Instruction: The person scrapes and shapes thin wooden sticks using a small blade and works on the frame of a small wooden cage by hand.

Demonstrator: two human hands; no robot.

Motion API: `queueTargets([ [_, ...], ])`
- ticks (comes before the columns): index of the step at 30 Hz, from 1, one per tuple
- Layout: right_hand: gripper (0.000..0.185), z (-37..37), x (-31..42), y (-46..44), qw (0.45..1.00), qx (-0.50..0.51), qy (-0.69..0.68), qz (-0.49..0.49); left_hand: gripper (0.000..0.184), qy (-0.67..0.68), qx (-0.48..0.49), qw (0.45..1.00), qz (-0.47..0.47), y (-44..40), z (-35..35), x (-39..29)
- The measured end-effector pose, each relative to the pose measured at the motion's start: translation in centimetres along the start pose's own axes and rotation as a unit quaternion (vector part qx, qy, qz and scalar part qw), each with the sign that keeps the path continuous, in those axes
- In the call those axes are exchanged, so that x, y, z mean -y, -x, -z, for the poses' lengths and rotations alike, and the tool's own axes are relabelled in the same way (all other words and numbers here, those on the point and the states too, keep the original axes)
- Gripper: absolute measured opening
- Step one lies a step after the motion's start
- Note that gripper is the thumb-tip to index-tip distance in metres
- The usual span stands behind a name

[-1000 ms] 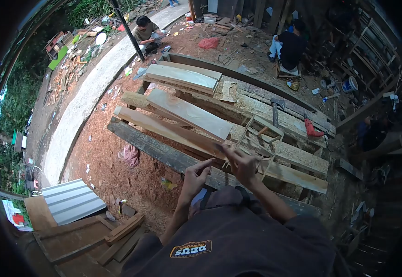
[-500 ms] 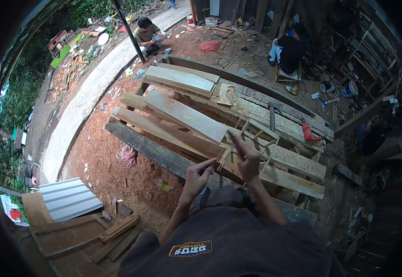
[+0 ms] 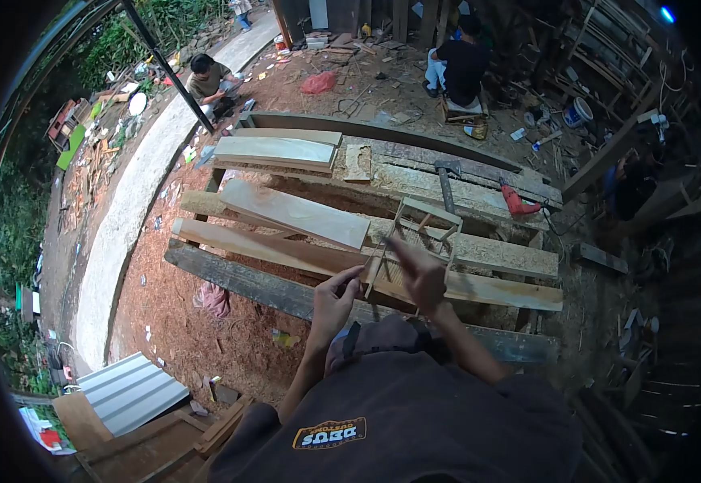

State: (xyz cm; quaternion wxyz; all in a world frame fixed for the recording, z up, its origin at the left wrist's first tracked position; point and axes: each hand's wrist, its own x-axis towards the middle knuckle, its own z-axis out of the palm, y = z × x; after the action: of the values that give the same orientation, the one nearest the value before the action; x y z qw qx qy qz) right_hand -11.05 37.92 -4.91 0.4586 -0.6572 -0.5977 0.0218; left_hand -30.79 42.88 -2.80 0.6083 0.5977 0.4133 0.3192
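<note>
A small light-wood frame with thin slats (image 3: 410, 211) rests on the planks of the bench in front of me. My left hand (image 3: 334, 306) is closed in a pinch beside the frame's near left corner; what lies between its fingertips is too small to make out. Over the near part of the frame, my right hand (image 3: 423, 278) is closed around a slim dark tool (image 3: 389, 241), its tip pointing up and left. The kind of tool is not clear. My right hand hides part of the frame.
Wide pale boards (image 3: 294, 211) lie left of the frame. A hammer-like tool (image 3: 446, 183) and a red power drill (image 3: 518, 200) lie on the far planks. One person (image 3: 210, 84) crouches by the path; another person (image 3: 463, 64) sits farther back. Corrugated sheet (image 3: 134, 394) leans lower left.
The view has shifted, so the bench and its surroundings sit farther left. More of the slatted frame now shows between my hands. Both hands keep nearly the same grip.
</note>
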Motion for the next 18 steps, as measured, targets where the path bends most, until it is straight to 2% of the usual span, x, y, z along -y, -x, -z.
queueTargets([
  [1,0.036,1.3,1.0,-1.4,0.995,-0.026,0.009,-0.096,0.027,0.013,-0.001,1.000,-0.002,0.1,0.0,-0.1],
  [2,0.038,1.1,0.3,-1.8,0.989,-0.051,0.062,-0.126,0.027,0.024,-0.004,1.000,-0.005,0.3,0.2,-0.3],
  [4,0.036,1.4,1.2,-1.5,0.994,0.023,0.051,-0.089,0.025,-0.012,-0.010,1.000,0.010,0.6,0.3,-0.8],
  [7,0.036,0.3,2.1,0.4,0.993,0.097,-0.053,0.043,0.023,-0.024,-0.028,0.999,0.004,0.6,0.2,-0.3],
  [10,0.037,-2.1,0.6,0.9,0.996,0.007,-0.074,-0.046,0.023,0.005,-0.046,0.999,-0.005,0.9,0.4,-0.4],
  [11,0.032,-1.9,-0.1,1.0,0.967,0.047,-0.138,-0.207,0.023,0.014,-0.051,0.999,-0.007,1.0,0.8,-0.6],
  [14,0.030,-2.2,-0.3,1.3,0.963,-0.122,-0.159,-0.182,0.024,0.008,-0.071,0.997,-0.008,1.5,1.7,-0.7],
  [15,0.026,-1.3,0.7,1.0,0.969,-0.126,-0.160,-0.139,0.024,0.011,-0.075,0.997,-0.007,1.5,2.0,-0.5],
  [18,0.027,-0.8,1.9,-0.1,0.993,-0.030,-0.114,0.029,0.025,0.019,-0.077,0.997,-0.006,1.8,2.5,0.8],
])
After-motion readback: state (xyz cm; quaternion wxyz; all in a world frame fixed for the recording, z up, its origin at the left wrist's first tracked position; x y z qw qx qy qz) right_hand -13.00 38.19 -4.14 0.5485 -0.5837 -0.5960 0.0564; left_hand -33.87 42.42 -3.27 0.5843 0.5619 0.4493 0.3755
